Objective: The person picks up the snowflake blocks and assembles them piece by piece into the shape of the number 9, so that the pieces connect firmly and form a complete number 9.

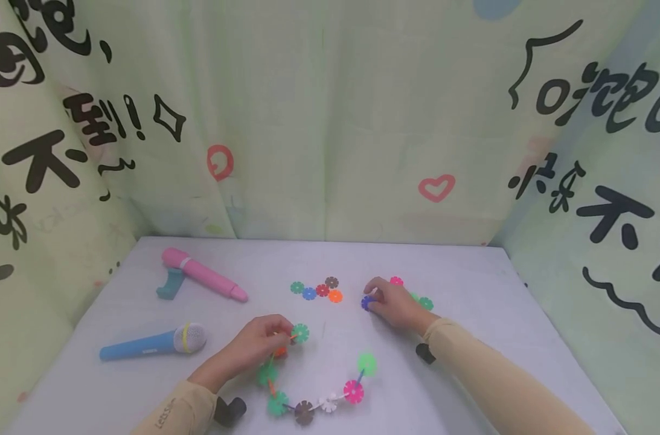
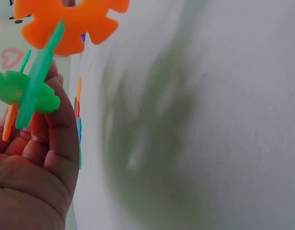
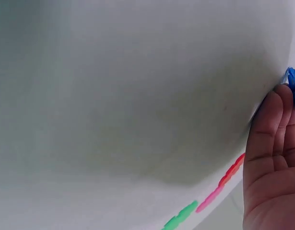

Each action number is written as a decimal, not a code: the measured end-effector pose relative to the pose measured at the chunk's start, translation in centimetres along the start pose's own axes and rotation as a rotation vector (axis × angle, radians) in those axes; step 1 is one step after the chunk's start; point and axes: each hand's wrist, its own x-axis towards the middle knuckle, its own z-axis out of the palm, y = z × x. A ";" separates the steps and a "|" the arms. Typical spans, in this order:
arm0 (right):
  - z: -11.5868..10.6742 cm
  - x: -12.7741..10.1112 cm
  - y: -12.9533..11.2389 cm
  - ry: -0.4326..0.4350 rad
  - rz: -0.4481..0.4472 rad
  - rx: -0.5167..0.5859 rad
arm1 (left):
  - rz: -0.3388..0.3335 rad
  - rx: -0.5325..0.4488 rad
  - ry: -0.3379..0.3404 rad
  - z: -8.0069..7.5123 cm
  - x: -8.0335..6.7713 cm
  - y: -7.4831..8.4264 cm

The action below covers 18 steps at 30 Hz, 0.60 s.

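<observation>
While both hands work the snowflake pieces, the curved chain (image 1: 319, 386) lies on the white table (image 1: 471, 362) between the forearms.
Head view: left hand (image 1: 256, 344) pinches the chain's upper end at a green disc (image 1: 299, 333); right hand (image 1: 392, 302) pinches a blue disc (image 1: 367, 302) on the table, well apart. Left wrist: fingers curl round the green piece, an orange disc (image 2: 73, 21) above. Right wrist: fingertips (image 3: 277, 115) touch the blue piece at the edge.

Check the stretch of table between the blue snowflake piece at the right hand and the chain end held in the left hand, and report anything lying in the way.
Nothing visible lies there. Between the blue piece at the right hand and the green end piece held by the left hand is bare table. The loose cluster lies farther back.
</observation>
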 end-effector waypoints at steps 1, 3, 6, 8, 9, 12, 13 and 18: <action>0.1 -0.1 -0.1 -0.001 -0.003 0.012 | -0.007 0.006 0.002 0.0 0.0 0.0; 0.3 -0.4 -0.4 -0.002 -0.015 0.040 | -0.020 0.026 0.006 0.1 0.1 0.0; 0.5 -0.7 -0.9 0.002 -0.062 0.070 | -0.030 0.063 0.019 0.1 0.1 0.0; 0.6 -0.9 -1.2 -0.008 -0.099 0.103 | -0.028 0.081 0.031 0.1 0.1 0.0; 0.6 -0.9 -1.4 -0.016 -0.114 0.125 | -0.027 0.078 0.036 0.1 0.0 0.0; 0.5 -1.0 -1.7 -0.053 -0.144 0.204 | -0.028 0.049 0.045 0.0 0.0 0.0; 0.5 -1.0 -1.7 -0.069 -0.146 0.234 | -0.028 0.033 0.042 0.0 0.0 0.1; 0.5 -1.1 -1.8 -0.142 -0.133 0.345 | -0.021 -0.059 0.024 0.2 0.2 0.0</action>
